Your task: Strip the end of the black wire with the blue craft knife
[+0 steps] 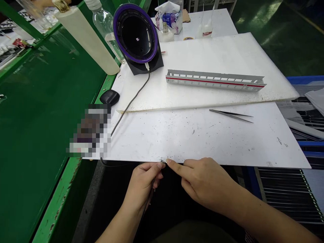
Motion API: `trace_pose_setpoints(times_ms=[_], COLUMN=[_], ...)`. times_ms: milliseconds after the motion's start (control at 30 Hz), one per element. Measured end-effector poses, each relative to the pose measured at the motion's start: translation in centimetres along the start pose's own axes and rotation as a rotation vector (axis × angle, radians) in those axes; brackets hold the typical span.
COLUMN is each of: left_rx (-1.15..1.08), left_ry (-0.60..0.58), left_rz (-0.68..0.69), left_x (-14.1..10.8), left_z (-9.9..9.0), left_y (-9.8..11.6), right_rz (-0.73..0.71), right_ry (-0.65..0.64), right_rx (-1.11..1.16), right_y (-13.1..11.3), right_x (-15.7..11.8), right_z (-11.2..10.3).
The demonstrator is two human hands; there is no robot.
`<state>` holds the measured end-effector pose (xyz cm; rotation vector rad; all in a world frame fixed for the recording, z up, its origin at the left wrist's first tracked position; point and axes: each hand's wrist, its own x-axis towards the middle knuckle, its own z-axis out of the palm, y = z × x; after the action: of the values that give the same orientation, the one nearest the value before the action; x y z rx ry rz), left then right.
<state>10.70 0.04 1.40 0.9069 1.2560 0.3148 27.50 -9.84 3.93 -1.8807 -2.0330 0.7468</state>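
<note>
My left hand [145,179] is closed, thumb and index finger pinching a thin dark cord [144,211] close to its small shiny tip [163,162], at the table's front edge. The cord runs down along the wrist; what kind of tip it has is too small to tell. My right hand [202,179] stretches its index finger to that tip and appears to touch it, with the other fingers curled in and nothing visible held. Farther back on the white table [157,135] lie metal tweezers [231,115], pointing right.
A grey train-car shell [215,81] with a red stripe rests on a white foam sheet [212,54]. At the back left stand a purple-rimmed round fan [136,33] with a braided cable [131,99], and a clear bottle [106,27]. A black mouse-like object [109,97] sits by the green partition [50,84].
</note>
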Motion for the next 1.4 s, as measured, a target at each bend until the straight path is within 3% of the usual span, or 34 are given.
trace_pose_setpoints(times_ms=[1400], left_rx=[-0.105], left_ry=[0.056], left_rz=[0.047], left_x=[-0.18], left_z=[0.72], left_y=[-0.44], right_rz=[-0.010], right_ry=[0.076], right_rx=[-0.010], right_y=[0.26], right_x=[-0.15], right_z=[0.11])
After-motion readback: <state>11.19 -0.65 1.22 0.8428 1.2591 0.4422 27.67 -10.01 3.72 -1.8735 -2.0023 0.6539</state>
